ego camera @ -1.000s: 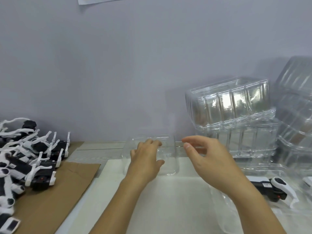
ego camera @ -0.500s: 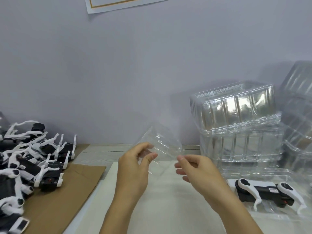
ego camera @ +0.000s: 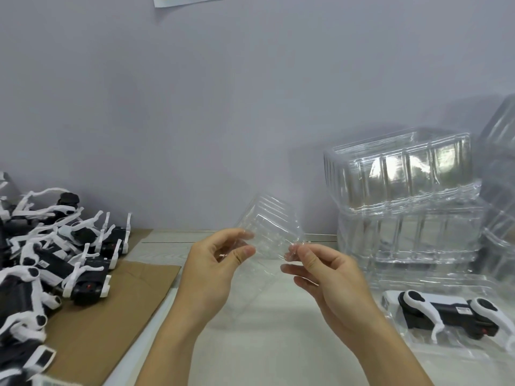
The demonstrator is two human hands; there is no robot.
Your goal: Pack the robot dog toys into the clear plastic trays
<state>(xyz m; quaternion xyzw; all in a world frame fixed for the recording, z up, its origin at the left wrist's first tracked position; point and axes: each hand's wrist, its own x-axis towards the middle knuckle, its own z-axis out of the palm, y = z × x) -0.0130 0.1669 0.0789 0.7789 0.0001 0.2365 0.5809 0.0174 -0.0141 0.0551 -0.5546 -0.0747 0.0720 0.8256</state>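
A clear plastic tray (ego camera: 271, 227) is held tilted in the air above the white table (ego camera: 278, 344). My left hand (ego camera: 214, 271) pinches its left edge between thumb and fingers. My right hand (ego camera: 326, 277) pinches its right edge. A heap of black-and-white robot dog toys (ego camera: 47, 257) lies at the left on brown cardboard (ego camera: 111, 316). One robot dog (ego camera: 446, 310) lies in a clear tray (ego camera: 395, 327) at the right.
Stacks of clear plastic trays (ego camera: 404, 201) stand at the back right against the grey wall, with more at the far right edge (ego camera: 501, 190). A paper sheet (ego camera: 178, 0) hangs on the wall at the top.
Both hands lifted the clear tray off the table and tilted it up; they now pinch its edges in the air, a little higher than half a second ago.
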